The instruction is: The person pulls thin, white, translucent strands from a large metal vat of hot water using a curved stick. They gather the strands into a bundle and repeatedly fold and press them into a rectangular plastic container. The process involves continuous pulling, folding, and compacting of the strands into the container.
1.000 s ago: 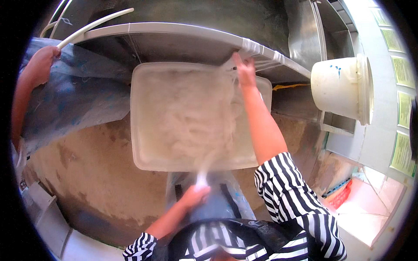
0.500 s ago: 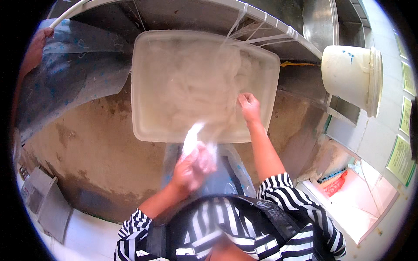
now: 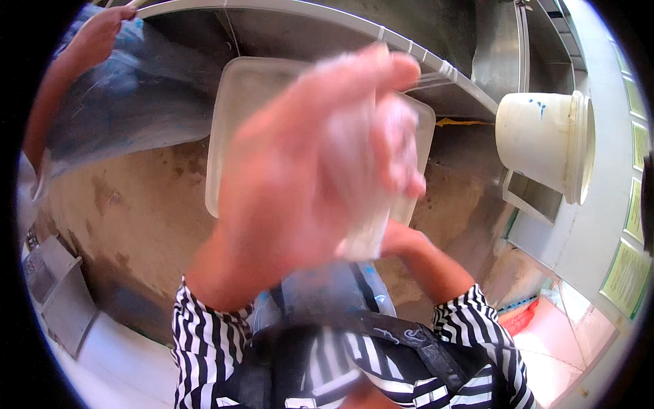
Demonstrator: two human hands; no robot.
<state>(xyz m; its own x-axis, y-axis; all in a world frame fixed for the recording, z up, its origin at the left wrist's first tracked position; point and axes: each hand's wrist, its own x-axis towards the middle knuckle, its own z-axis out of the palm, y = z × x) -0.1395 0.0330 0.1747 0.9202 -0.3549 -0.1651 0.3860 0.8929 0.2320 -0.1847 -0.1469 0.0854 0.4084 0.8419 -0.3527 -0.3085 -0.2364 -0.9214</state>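
My left hand is raised close to the camera and smeared by motion. Its fingers curl round a bundle of pale, translucent strands, whose exact kind I cannot make out. Just below, my right hand is at the bundle's lower end, with a fingertip showing on the bundle's other side; most of its fingers are hidden behind it. Behind both hands is a whitish rectangular plastic tub, its contents now mostly covered by my left hand.
A white rail with ties and thin strings runs behind the tub. A cream bucket lies on its side at the right. Another person's hand grips the rail's left end, near a bluish plastic sheet. The floor is stained brown.
My left hand has risen from the tub's near edge toward the camera. My right hand has left the tub's inside and come back toward me, to the bundle's lower end.
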